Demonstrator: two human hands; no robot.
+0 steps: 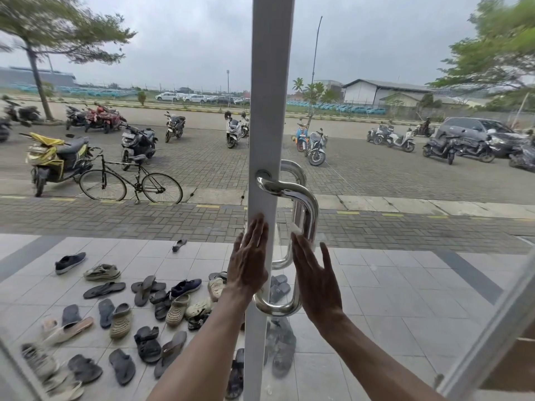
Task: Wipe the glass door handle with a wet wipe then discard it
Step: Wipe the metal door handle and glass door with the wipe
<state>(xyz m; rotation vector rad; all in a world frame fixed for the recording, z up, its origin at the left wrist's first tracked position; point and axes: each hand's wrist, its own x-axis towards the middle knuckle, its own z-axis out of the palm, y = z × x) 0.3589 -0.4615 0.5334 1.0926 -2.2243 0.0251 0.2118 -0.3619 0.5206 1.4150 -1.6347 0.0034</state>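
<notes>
Two bare hands are raised in front of us, and we find no wet wipe in either of them; none is visible anywhere in view. The left hand (249, 264) lies flat against the white door frame (267, 111), fingers (256, 230) straight and pressed together, palm on the upright. We judge this placement as bracing, to hold the door steady while the handle is worked. The right hand (315, 282) is held beside the frame with fingers spread, thumb apart to the right, fingertips (298, 238) at the near bar; whether they touch the metal we cannot tell. It pinches nothing.

The door handle (301, 198) is a polished steel bar, fixed to the frame at an upper mount and a lower mount. Its long axis runs vertically, parallel to the frame, and it stands off toward us and to the right of the upright. A matching bar shows through the glass on the outer side. The lower bend sits between our two wrists.

On our reading, wiping has not begun, since the cloth for it is absent from both hands.

Beyond the glass door (405, 285), many sandals and shoes (144, 299) lie scattered on the tiled floor, toward its left edge. Farther out we note a bicycle (131, 180), parked motorcycles (55, 160) on paving, then cars, sheds and trees under grey sky.
</notes>
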